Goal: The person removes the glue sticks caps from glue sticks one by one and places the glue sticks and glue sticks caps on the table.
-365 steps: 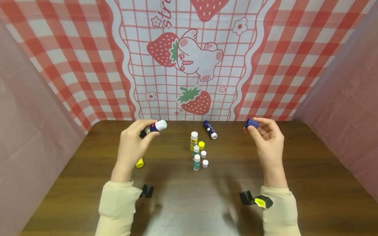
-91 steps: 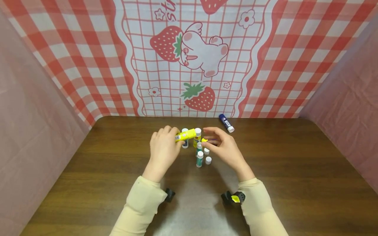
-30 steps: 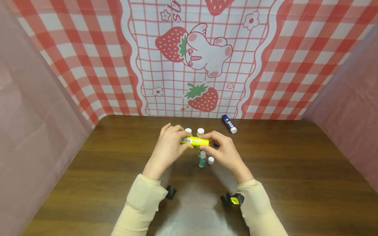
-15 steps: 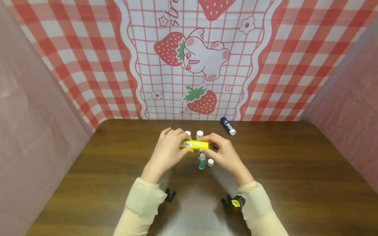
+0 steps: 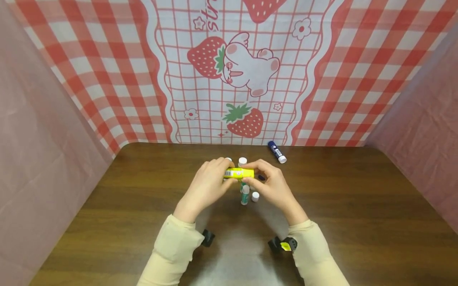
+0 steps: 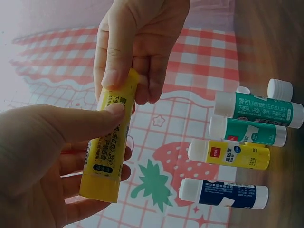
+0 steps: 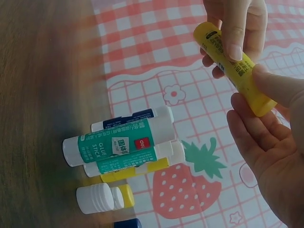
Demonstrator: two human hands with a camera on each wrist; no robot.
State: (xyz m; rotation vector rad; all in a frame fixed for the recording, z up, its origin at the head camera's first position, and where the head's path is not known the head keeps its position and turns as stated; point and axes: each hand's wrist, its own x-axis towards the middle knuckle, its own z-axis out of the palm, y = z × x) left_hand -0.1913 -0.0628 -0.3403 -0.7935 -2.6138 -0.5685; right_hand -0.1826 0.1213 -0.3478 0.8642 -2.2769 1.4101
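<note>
My left hand grips the body of a yellow glue stick, which lies level above the table. At its other end, my right hand pinches the yellow cap between thumb and fingers; the cap looks seated on the body. Below and behind the hands stand uncapped glue sticks: a front green one, a second green one, a yellow one and a dark blue one. To their right are loose caps: white, yellow and dark blue. The hands partly hide this group in the head view.
A capped dark blue glue stick lies on its side near the back edge of the brown wooden table. Behind it hangs a strawberry-print cloth, with pink cloth at the sides.
Earlier my hands held a dark blue glue stick and its cap; these now stand among the others. My left hand brought in the yellow stick, and my right hand took its cap end.
</note>
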